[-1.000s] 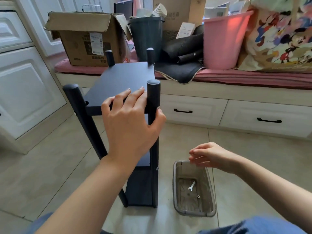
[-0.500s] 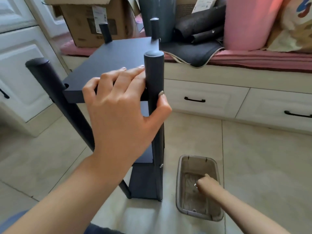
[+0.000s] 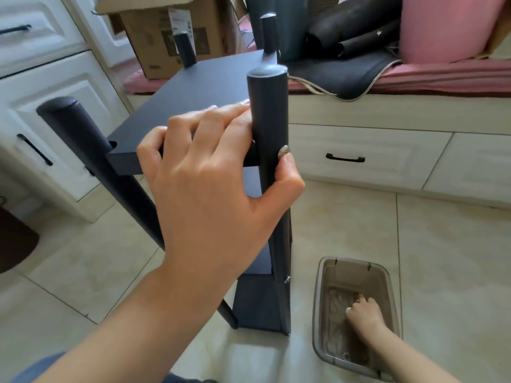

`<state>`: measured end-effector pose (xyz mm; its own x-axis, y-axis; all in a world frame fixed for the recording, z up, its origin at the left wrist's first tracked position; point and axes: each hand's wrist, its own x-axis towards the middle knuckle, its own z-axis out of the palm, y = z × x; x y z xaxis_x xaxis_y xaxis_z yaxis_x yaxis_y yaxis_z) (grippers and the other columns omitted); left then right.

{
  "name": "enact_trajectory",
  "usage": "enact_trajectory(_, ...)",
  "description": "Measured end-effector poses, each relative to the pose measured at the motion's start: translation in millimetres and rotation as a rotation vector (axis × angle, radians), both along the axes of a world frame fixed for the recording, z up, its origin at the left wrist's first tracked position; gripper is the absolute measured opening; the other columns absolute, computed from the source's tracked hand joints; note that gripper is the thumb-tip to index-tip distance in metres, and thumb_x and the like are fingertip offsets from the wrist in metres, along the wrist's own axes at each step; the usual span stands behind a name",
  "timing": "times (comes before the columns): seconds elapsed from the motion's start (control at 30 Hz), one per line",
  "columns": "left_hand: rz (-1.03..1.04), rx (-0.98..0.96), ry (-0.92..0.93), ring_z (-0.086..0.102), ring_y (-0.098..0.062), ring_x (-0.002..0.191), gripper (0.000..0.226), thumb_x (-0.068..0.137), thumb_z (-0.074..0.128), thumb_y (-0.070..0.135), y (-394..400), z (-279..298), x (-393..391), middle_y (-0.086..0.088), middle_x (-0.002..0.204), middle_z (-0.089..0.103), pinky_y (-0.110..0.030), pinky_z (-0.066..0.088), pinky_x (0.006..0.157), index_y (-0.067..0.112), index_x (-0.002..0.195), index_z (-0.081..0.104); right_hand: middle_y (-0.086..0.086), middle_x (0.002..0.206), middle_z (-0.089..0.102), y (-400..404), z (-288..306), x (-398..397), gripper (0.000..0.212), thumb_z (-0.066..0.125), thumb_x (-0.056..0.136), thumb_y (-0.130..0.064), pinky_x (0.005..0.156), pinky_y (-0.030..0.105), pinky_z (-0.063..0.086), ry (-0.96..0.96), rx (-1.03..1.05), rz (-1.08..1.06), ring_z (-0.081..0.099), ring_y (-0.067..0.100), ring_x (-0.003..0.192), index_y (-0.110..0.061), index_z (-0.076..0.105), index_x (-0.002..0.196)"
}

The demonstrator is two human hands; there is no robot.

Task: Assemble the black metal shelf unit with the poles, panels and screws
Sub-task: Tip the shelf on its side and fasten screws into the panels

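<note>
The black shelf unit stands upright on the tiled floor, its top panel (image 3: 210,89) set between four poles. My left hand (image 3: 215,175) grips the near right pole (image 3: 268,106): the thumb wraps round it and the fingers lie flat on the panel's front edge. The near left pole (image 3: 77,128) leans outward. A lower panel (image 3: 257,305) sits near the floor, with a screw head (image 3: 287,279) showing on the pole. My right hand (image 3: 365,313) reaches into the clear plastic tray (image 3: 317,299), fingers curled on its bottom; whatever they touch is hidden. A small part (image 3: 346,356) lies in the tray.
A bench with white drawers (image 3: 359,153) runs behind the shelf, carrying a cardboard box (image 3: 166,31), a dark bin (image 3: 287,23), rolled black mats (image 3: 354,26) and a pink bucket (image 3: 442,26). White cabinets (image 3: 41,78) stand at the left.
My right hand dropped from above the tray down into it and now covers the spot where the small wrench lay. My left hand kept its grip while the view moved closer.
</note>
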<state>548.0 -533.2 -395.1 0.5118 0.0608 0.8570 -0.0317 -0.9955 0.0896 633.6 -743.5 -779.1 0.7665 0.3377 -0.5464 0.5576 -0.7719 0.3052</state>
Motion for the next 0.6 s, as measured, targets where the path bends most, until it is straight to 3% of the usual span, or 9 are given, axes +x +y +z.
enact_trajectory(0.23,-0.005,-0.014,0.023,0.059,-0.025,0.111,0.038,0.092,0.050,0.045,-2.1,1.1,-0.2,0.007,0.118,0.069,-0.040,0.029,0.099,0.017,0.105,0.072,0.010,0.135,0.058,-2.2,6.8,3.8,0.033,0.044,0.101,-0.014,0.105,0.038,0.040,0.004,0.104,-0.083,0.046,0.028,0.131,-0.010,0.055,0.132)
enact_trajectory(0.4,-0.012,-0.030,0.060,0.058,-0.022,0.112,0.039,0.092,0.049,0.046,-1.8,3.8,-3.5,0.008,0.119,0.069,-0.039,0.028,0.099,0.020,0.108,0.072,0.009,0.128,0.062,0.6,29.9,5.1,0.039,0.042,0.100,-0.035,0.095,0.036,0.044,0.014,0.244,-0.188,0.053,0.028,0.121,-0.010,0.052,0.129)
enact_trajectory(0.5,-0.034,-0.041,0.091,0.057,-0.020,0.112,0.040,0.092,0.048,0.047,-0.3,6.2,-5.8,0.009,0.119,0.069,-0.037,0.027,0.098,0.021,0.110,0.072,0.012,0.122,0.063,3.9,57.5,5.9,0.032,0.042,0.099,-0.028,0.087,0.035,0.046,0.043,0.287,-0.210,0.057,0.029,0.113,-0.009,0.057,0.119)
enact_trajectory(0.6,-0.049,-0.048,0.127,0.056,-0.019,0.113,0.042,0.092,0.048,0.049,2.7,8.2,-8.5,0.008,0.119,0.069,-0.038,0.028,0.098,0.021,0.113,0.072,0.012,0.109,0.065,1.8,90.7,5.0,0.014,0.043,0.095,-0.021,0.071,0.032,0.041,0.063,0.383,-0.233,0.059,0.029,0.096,-0.013,0.055,0.094)
